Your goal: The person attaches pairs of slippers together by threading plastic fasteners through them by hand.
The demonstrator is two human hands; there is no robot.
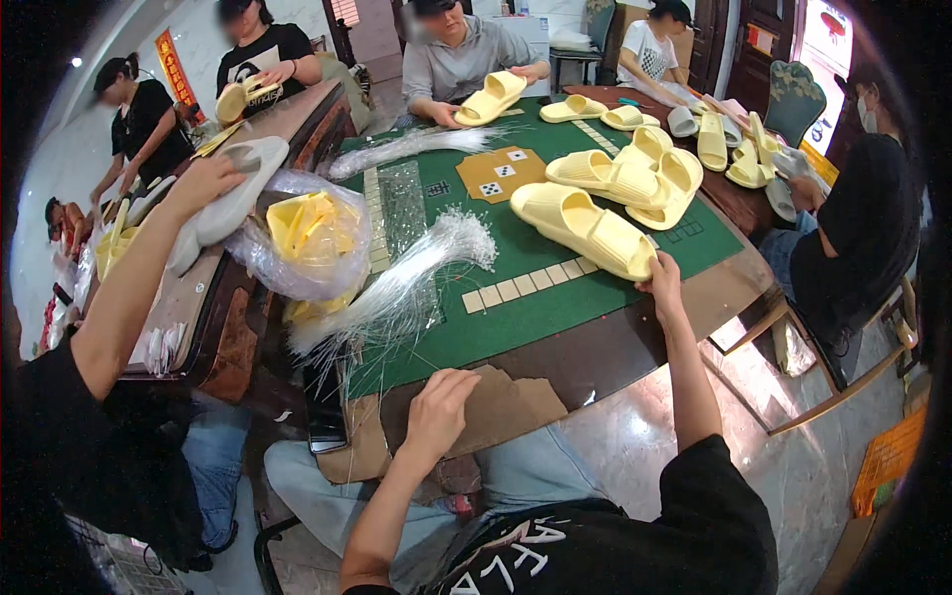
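Note:
My right hand (666, 283) grips the heel end of a pale yellow slipper (585, 230) at the near right side of the green table mat. Just beyond it, several more yellow slippers (620, 178) lie heaped together. My left hand (436, 416) hovers over the brown cardboard (511, 407) at the table's near edge, its fingers loosely bent and nothing visible in them. Beyond that hand, a fanned bundle of thin clear plastic strands (416, 273) spreads across the mat. A clear plastic bag (307, 238) with yellow pieces inside sits left of the bundle.
At left a co-worker's arm (129, 297) reaches over a wooden table with a light grey slipper (248, 174). Across the mat a person in grey (466, 64) holds a yellow slipper. Another strand bundle (416, 149) lies farther back. More slippers (739, 149) and a seated person (853, 228) are at right.

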